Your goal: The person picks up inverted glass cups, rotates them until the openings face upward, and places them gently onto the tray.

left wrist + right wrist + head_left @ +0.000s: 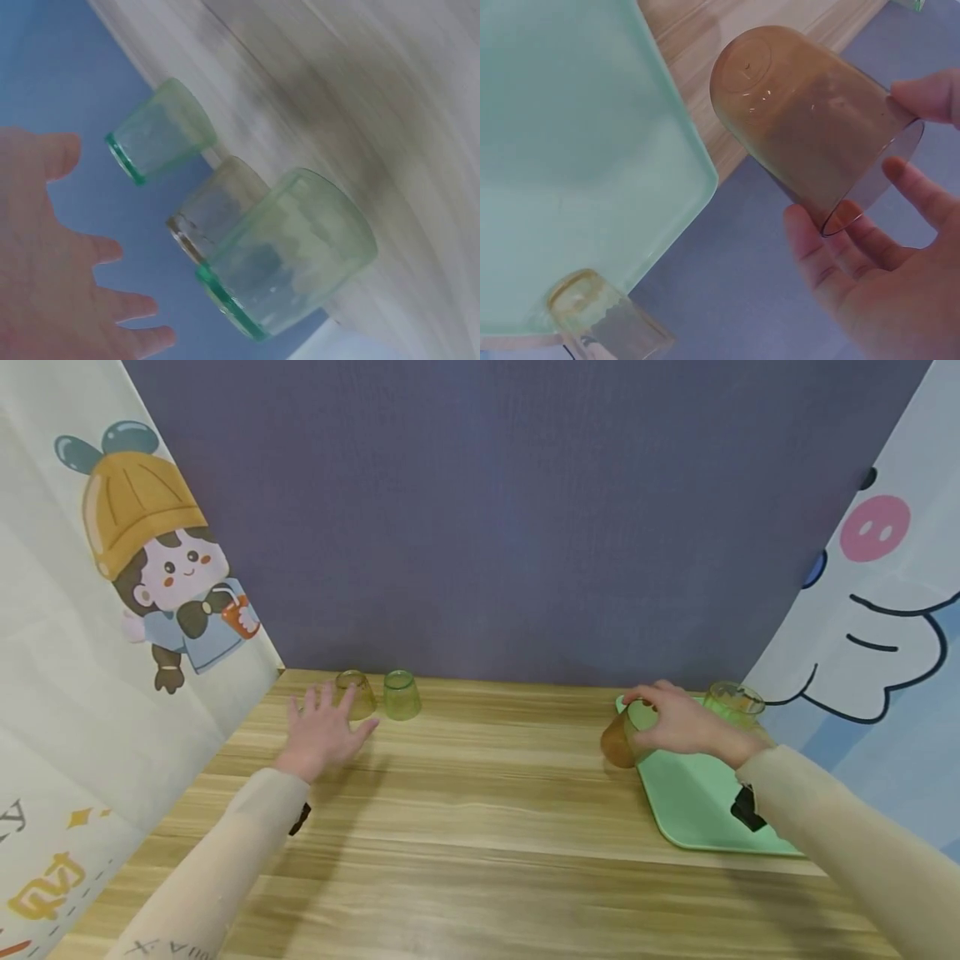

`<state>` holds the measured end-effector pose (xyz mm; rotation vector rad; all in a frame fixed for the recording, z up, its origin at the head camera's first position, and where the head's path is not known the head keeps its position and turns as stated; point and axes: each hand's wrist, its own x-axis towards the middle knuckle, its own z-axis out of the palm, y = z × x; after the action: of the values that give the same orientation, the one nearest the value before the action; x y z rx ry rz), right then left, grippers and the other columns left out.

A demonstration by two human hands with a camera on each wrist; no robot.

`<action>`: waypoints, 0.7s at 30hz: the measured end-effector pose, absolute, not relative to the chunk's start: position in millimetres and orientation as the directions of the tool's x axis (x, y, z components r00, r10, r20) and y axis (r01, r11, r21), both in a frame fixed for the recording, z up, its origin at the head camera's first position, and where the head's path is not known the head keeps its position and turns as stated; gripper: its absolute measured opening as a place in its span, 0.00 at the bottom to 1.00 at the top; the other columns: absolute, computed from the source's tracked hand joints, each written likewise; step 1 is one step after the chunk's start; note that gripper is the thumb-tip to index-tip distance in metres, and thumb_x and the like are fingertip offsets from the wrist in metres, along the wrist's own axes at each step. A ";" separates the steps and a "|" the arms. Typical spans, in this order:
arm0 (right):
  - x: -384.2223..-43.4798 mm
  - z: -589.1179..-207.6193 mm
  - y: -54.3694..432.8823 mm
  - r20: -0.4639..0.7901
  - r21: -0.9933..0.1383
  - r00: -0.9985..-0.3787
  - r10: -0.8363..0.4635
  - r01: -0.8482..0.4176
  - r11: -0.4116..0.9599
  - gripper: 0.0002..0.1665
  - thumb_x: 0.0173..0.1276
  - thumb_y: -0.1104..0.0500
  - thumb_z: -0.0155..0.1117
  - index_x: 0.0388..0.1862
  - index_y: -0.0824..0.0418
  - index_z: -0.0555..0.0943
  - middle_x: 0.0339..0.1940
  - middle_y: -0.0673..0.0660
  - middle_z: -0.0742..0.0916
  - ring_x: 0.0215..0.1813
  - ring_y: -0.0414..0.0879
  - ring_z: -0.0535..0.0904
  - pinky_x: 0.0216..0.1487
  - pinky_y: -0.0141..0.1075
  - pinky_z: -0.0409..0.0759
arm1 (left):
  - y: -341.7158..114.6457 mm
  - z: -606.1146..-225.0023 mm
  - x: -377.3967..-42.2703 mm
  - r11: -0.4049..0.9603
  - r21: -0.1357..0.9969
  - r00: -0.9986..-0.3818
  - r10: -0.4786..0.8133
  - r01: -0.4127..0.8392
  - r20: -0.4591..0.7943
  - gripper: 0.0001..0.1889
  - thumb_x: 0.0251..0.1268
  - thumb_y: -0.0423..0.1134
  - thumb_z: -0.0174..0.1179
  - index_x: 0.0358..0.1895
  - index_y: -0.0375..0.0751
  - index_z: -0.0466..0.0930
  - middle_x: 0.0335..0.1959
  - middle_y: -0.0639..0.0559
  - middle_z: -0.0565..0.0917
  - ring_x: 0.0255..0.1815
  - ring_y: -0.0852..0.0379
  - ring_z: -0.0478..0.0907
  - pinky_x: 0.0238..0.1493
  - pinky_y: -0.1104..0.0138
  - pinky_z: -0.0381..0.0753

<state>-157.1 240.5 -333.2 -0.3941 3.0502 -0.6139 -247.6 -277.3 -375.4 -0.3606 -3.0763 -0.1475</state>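
**Five glasses in view: three in a far row, one in hand, one on the tray**

Near ground: wooden table (465, 877), bare grain in front of the hands.

Near right: tray (697, 818), pale green, flat on the table, partly beneath the right arm.

Middle right: right hand (678, 724), fingers and thumb curled round the mouth end of a glass, spread only as wide as the glass. Held glass (802, 127): amber, tilted, base away from the palm, over the tray's left edge and the table beside it. Contact with the table: cannot be told.

Middle left: left hand (318, 735), palm down, fingers spread, nothing held; near the row, apparently apart from it.

Far left: a row of three, standing on the table, apparently mouth down. Green glass (289, 255), leftmost, mostly hidden behind the left hand in the head view; brown glass (217, 206), centre; second green glass (402, 697), rightmost.

Far right: tray glass (733, 714), yellowish, apparently upright, at the tray's far end.

Status, as judged: partway. Three glasses stand placed in the row; the held glass is not yet set down; the tray glass awaits handling if the row is the destination. The direction of transfer is not certain from these views.
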 end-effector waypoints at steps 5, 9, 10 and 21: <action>-159.3 -331.9 246.6 0.038 -0.365 -0.970 -0.239 -0.236 0.901 0.34 0.57 0.55 0.70 0.64 0.62 0.77 0.57 0.69 0.76 0.58 0.64 0.73 0.49 0.58 0.75 | -285.0 -375.1 -248.8 0.973 0.102 -0.978 0.206 0.209 0.037 0.47 0.75 0.72 0.35 0.83 0.39 0.45 0.79 0.22 0.42 0.77 0.20 0.38 0.71 0.28 0.32; -161.2 -331.0 251.9 0.038 -0.347 -0.972 -0.233 -0.232 0.909 0.35 0.56 0.55 0.70 0.63 0.63 0.78 0.57 0.70 0.77 0.57 0.65 0.73 0.49 0.59 0.75 | -289.9 -376.8 -251.7 0.976 0.094 -0.980 0.196 0.198 0.031 0.45 0.76 0.70 0.36 0.82 0.39 0.46 0.78 0.21 0.43 0.76 0.20 0.39 0.71 0.28 0.35; -161.7 -330.8 253.3 0.038 -0.341 -0.972 -0.233 -0.232 0.911 0.35 0.56 0.55 0.70 0.63 0.63 0.78 0.57 0.70 0.77 0.57 0.65 0.74 0.49 0.59 0.75 | -290.7 -376.5 -251.8 0.976 0.091 -0.981 0.194 0.195 0.028 0.45 0.76 0.69 0.37 0.82 0.38 0.47 0.78 0.21 0.43 0.76 0.20 0.39 0.70 0.27 0.35; -166.4 -327.3 268.2 0.006 -0.267 -0.980 -0.201 -0.195 0.944 0.35 0.59 0.53 0.69 0.63 0.67 0.77 0.58 0.73 0.76 0.59 0.71 0.71 0.50 0.62 0.74 | -298.9 -377.6 -255.1 0.984 0.088 -0.987 0.158 0.155 -0.020 0.42 0.76 0.60 0.45 0.81 0.35 0.48 0.76 0.20 0.47 0.75 0.20 0.44 0.64 0.24 0.51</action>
<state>-166.4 268.2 -327.3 -0.3130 3.0758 -0.4188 -255.1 -298.9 -377.6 -0.2490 -3.1556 -0.1369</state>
